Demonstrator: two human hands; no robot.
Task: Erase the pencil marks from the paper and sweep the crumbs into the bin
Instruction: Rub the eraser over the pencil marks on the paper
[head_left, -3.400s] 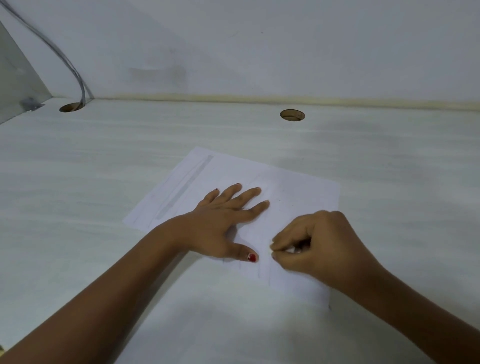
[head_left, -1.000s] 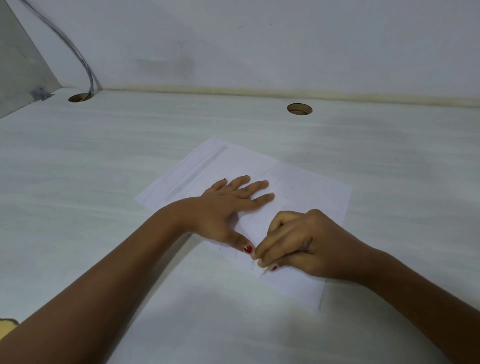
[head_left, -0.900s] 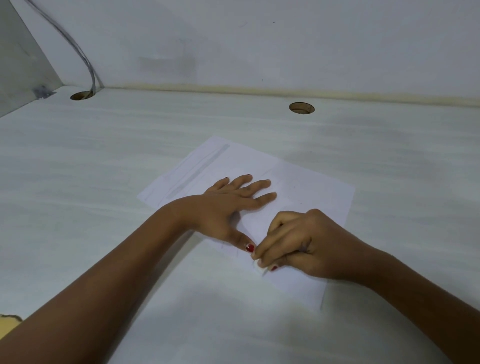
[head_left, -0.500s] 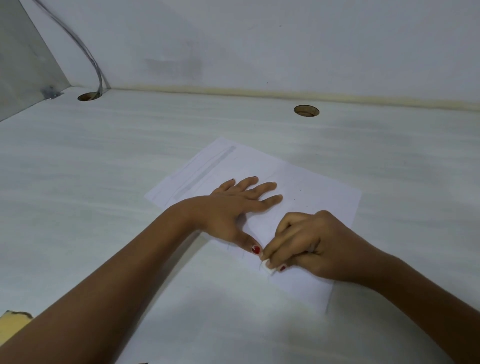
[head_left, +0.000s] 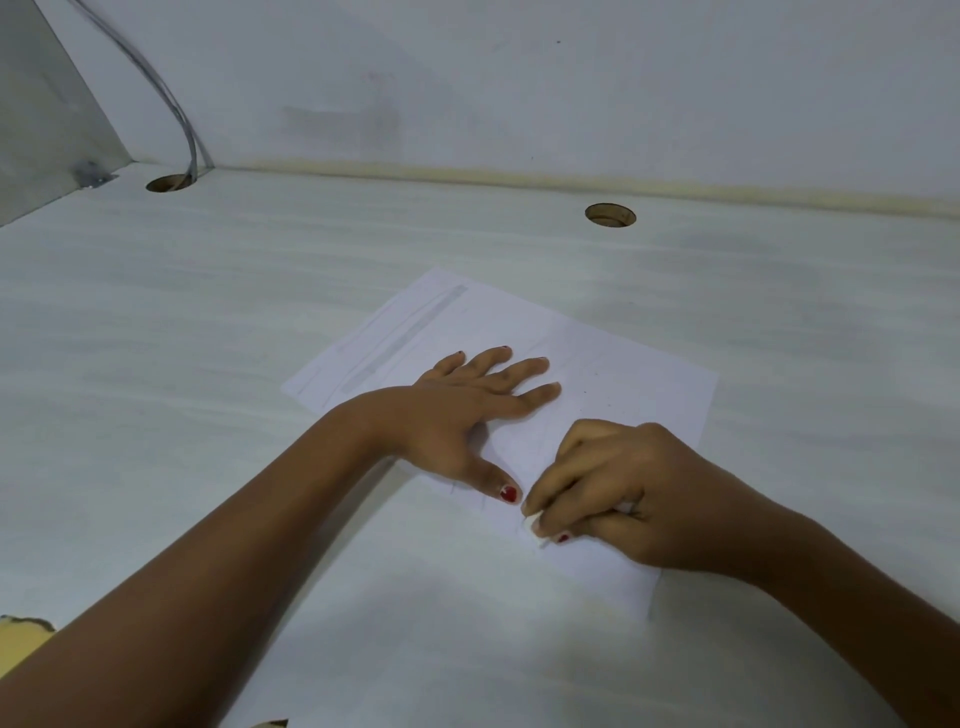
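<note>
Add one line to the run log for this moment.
stage: erasing | left hand: flat on paper | right hand: pinches white eraser against paper beside left thumb

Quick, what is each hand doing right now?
Left hand: open, fingers flat, pressing on the paper.
Right hand: closed, pinching a small white eraser against the paper.

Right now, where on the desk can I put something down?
The desk is bare left of the paper, toward the cable hole, and right of it. A strip runs between paper and far hole. Crowded: the paper's near half, where the left hand lies flat and the right hand pinches the eraser.
</note>
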